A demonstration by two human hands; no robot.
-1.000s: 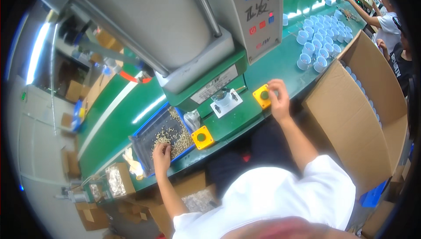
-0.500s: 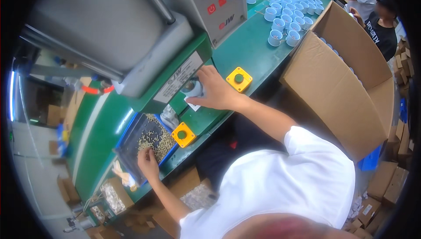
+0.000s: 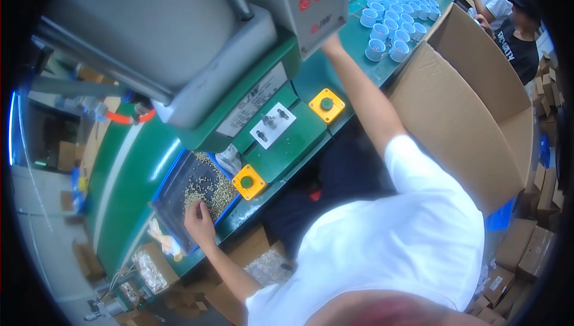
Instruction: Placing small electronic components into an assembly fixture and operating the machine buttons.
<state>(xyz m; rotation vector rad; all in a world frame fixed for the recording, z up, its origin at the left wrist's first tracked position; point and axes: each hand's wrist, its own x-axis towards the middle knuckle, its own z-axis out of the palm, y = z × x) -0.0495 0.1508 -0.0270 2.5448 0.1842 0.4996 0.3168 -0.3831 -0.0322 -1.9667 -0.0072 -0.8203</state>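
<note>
My left hand (image 3: 200,221) rests at a pile of small brass-coloured metal pieces (image 3: 224,193) in a blue-edged dark tray (image 3: 173,193). Its fingers are bent together at the pieces; what lies between them is too small to make out. My right arm reaches past the press, and just the back edge of my right hand (image 3: 330,44) shows, its fingers hidden behind the grey control box (image 3: 314,18). Under the green press head (image 3: 254,102), a white fixture plate (image 3: 272,126) with a metal post lies uncovered.
Yellow button boxes (image 3: 326,106) (image 3: 249,182) flank the plate. Several light-blue cups (image 3: 391,26) stand at the far right of the green bench. A large open carton (image 3: 460,123) is on my right. Co-workers (image 3: 517,42) are beyond it. A crumpled grey cloth (image 3: 229,160) lies by the tray.
My right hand has left the fixture, where it held a light-blue cup, and moved far behind the control box. The plate is now exposed. My left hand stays at the metal pieces.
</note>
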